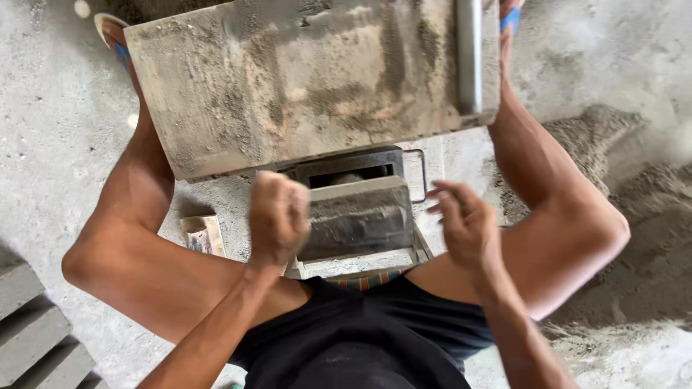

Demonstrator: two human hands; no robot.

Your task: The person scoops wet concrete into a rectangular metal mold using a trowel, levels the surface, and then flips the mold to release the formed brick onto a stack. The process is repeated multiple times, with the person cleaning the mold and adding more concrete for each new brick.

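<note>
Concrete dust coats nearly everything under the squatting person: the floor (50,122), the wide board (310,79) lying across the top of the view, and the metal block mould (357,216) that sits between the knees. The mould is a grey steel box with a wire handle (417,175) on its far right side; its far end shows a dark opening, and a flat grey surface, seemingly packed mix, fills the nearer part. The left hand (279,216) hovers just over the mould's left edge, its grip curled into a fist and holding nothing visible. The right hand (465,223) hangs beside the mould's right edge, fingers spread and blurred, also empty. Judging by the filled look, packing appears well along, while the block is not yet turned out. Finished grey blocks (32,328) lie at lower left, loose sand (620,180) at right.
</note>
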